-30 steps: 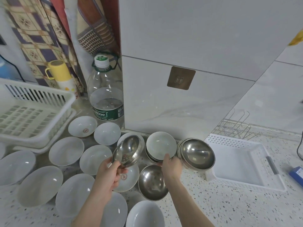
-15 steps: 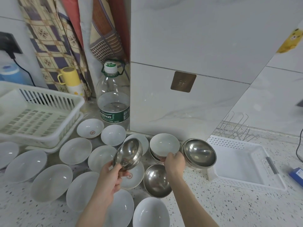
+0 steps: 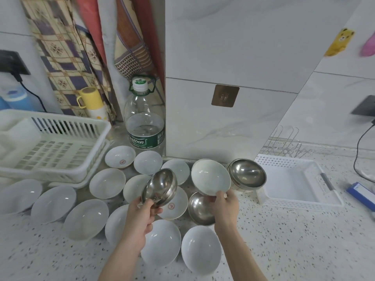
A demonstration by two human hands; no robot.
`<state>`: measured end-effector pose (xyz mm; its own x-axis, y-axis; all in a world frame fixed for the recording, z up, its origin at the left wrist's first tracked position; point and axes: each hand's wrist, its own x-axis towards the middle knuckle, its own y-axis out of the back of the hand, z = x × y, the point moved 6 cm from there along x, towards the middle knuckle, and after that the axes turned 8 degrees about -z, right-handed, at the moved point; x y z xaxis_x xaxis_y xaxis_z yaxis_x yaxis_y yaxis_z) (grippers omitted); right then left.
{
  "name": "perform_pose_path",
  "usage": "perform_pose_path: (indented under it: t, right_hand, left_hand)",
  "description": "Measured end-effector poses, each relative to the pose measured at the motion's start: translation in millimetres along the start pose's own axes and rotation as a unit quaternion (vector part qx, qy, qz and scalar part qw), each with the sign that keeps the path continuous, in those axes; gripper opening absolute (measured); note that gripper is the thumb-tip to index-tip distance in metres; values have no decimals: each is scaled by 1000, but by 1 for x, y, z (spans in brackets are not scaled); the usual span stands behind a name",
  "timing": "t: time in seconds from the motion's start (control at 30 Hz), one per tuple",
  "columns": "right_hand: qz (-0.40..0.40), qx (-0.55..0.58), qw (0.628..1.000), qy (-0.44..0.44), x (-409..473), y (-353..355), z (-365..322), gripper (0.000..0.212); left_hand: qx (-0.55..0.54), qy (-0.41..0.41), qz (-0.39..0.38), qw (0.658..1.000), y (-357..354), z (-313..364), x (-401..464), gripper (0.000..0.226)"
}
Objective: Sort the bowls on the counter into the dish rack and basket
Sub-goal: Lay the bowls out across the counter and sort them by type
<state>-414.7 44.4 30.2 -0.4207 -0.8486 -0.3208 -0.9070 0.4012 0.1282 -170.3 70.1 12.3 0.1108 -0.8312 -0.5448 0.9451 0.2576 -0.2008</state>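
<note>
Bright, even overhead light w/ soft short shadows, small glare spots on the steel bowls (image 3: 246, 173), wide-angle bending at the edges, and slight blur towards the corners, esp. top right.

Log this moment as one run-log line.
left hand: holds steel bowl | right hand: holds white bowl, lifted | dish rack, basket: no bowls visible inside

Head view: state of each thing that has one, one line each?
left hand: grips steel bowl, lifted, tilted
right hand: grips white bowl, lifted, tilted
dish rack: holds no bowls
basket: holds no bowls
water bottle: capped, upright
steel bowl stack: tilted beside basket
</note>
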Motion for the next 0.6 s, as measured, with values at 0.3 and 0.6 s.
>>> perform_pose_path:
  t: [0.3,0.6]
  right_hand:
    - [51,61,996,-28,-46,45,25,19]
    - [89,98,991,9,-63,97,25,18]
  left_hand:
    - [62,5,-42,997,-3,-9,-7,16]
    - [87,25,-74,993,-37,-35,-9,13]
